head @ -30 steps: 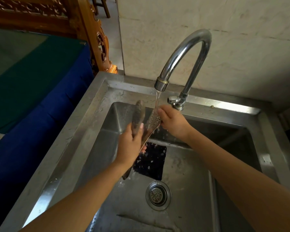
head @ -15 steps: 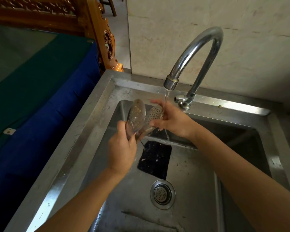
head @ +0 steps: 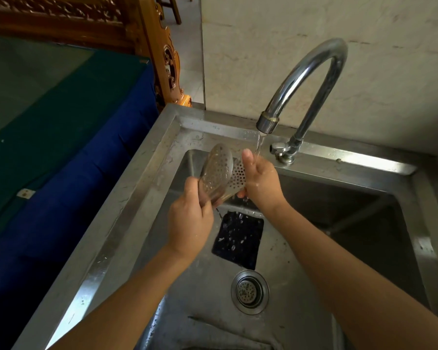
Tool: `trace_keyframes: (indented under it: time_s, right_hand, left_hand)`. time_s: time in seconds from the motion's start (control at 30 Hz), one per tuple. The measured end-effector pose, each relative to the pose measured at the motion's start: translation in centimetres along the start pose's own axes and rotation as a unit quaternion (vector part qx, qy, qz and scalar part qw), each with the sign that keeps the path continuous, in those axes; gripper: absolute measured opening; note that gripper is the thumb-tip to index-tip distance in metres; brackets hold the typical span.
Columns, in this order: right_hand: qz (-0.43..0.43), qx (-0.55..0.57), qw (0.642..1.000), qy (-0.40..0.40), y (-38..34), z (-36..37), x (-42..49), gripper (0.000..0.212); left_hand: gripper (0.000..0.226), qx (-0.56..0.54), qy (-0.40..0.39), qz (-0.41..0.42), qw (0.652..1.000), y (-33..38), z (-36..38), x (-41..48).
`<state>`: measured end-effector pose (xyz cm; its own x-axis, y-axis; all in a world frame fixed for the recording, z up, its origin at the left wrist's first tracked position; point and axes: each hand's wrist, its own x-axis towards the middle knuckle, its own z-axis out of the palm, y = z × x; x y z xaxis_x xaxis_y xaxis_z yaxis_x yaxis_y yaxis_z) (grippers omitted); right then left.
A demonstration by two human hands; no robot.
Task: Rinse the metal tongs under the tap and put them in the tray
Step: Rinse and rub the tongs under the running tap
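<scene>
Since a moment ago my right hand (head: 259,180) has slid from the stream side round onto the far perforated head, and the tongs (head: 221,174) have tipped so both spoon-shaped heads face up at me. They're up over the back left of the sink (head: 147,188), just left of the running tap (head: 267,123), the water landing on my right fingers (head: 248,160) more than on the metal. My left hand (head: 190,221) is wrapped tight round the neck below the heads, grip closed on the tongs; my right grip is pressed on the far head, thumb side hidden, rubbing. These look thin, stiff, light steel, and wet, so slippery, I'd judge. Best hold is low on the arms, where my left already is, not on the slick curved heads. No tray in sight yet; rinsing isn't finished, I reckon.
</scene>
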<state>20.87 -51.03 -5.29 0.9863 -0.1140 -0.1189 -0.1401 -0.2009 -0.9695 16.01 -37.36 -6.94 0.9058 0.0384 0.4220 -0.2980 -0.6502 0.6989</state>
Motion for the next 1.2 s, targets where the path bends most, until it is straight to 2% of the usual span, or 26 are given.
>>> trace_keyframes:
  time_s: [0.07, 0.13, 0.23, 0.27, 0.33, 0.4, 0.43, 0.5, 0.57, 0.63, 0.7, 0.73, 0.8, 0.87, 0.93, 1.03, 1.1, 1.2]
  right_hand:
    - [0.049, -0.018, 0.998, -0.041, -0.2, -0.5, 0.0, 0.026]
    - [0.007, -0.101, 0.991, -0.088, -0.3, -1.4, 0.0, 0.017]
    - [-0.040, -0.122, 0.981, -0.149, -0.3, -2.4, 0.2, 0.044]
    - [-0.050, -0.128, 0.979, -0.153, -0.5, -2.5, 0.1, 0.045]
    - [-0.082, -0.143, 0.978, -0.129, -0.5, -2.4, 0.2, 0.031]
    - [-0.124, -0.151, 0.979, -0.065, -0.5, -1.8, 0.1, 0.010]
    - [-0.128, -0.149, 0.980, -0.029, -0.3, -1.4, 0.0, 0.008]
    - [-0.109, -0.144, 0.983, 0.027, -0.1, -1.0, -0.1, 0.021]
    - [-0.081, -0.188, 0.977, 0.056, -0.3, -0.9, -0.2, 0.032]
    - [-0.051, -0.174, 0.983, 0.024, -0.5, -1.2, -0.3, 0.031]
    - [-0.035, -0.116, 0.991, -0.063, -0.9, -1.6, -0.7, 0.015]
    - [-0.041, -0.131, 0.984, -0.111, -1.0, -2.1, -0.7, 0.012]
    - [-0.056, -0.185, 0.969, -0.156, -0.8, -2.8, -0.5, 0.033]
    - [-0.060, -0.189, 0.975, -0.099, -0.8, -2.7, -0.4, 0.026]
    - [-0.072, -0.174, 0.982, 0.002, -0.7, -2.0, -0.3, 0.015]
    - [-0.063, -0.128, 0.983, 0.119, -0.6, -1.1, -0.3, 0.040]
    - [-0.048, -0.093, 0.991, 0.089, -0.9, -1.2, -0.4, 0.040]
    - [-0.061, -0.130, 0.989, -0.032, -1.4, -2.4, -0.6, 0.023]
  left_hand:
    - [0.008, 0.001, 0.001, 0.015, 1.000, 0.0, -0.1, 0.1]
    - [0.009, 0.015, -0.003, 0.027, 1.000, 0.0, -0.1, 0.2]
    - [0.004, 0.027, -0.010, 0.016, 0.999, 0.0, -0.1, -0.2]
    - [0.004, 0.026, -0.010, 0.011, 1.000, 0.0, -0.1, -0.3]
    - [0.006, 0.021, -0.006, 0.013, 1.000, -0.1, 0.2, -0.4]
    - [0.002, 0.004, -0.007, 0.008, 1.000, -0.1, 0.4, -0.3]
    - [0.001, -0.004, -0.008, 0.005, 1.000, -0.2, 0.4, -0.3]
    - [0.004, -0.008, -0.010, 0.009, 1.000, -0.4, 0.4, -0.4]
    - [0.003, -0.001, -0.014, 0.017, 1.000, -0.4, 0.3, -0.6]
    - [0.004, 0.010, -0.017, 0.024, 1.000, -0.4, 0.3, -0.5]
    - [0.008, 0.024, -0.016, 0.037, 0.999, -0.3, 0.1, -0.3]
    - [0.008, 0.028, -0.016, 0.039, 0.999, -0.3, 0.0, -0.3]
    - [0.008, 0.030, -0.019, 0.038, 0.999, -0.4, 0.0, -0.2]
    - [0.007, 0.019, -0.020, 0.042, 0.999, -0.1, 0.2, -0.3]
    - [0.002, -0.011, -0.012, 0.039, 0.999, 0.2, 0.6, 0.0]
    - [0.004, -0.024, -0.006, 0.046, 0.999, 0.4, 1.1, 0.4]
    - [0.004, -0.024, -0.013, 0.041, 0.999, 0.0, 1.3, 0.5]
    - [0.012, -0.077, -0.037, -0.016, 0.996, -0.5, 1.5, 0.9]
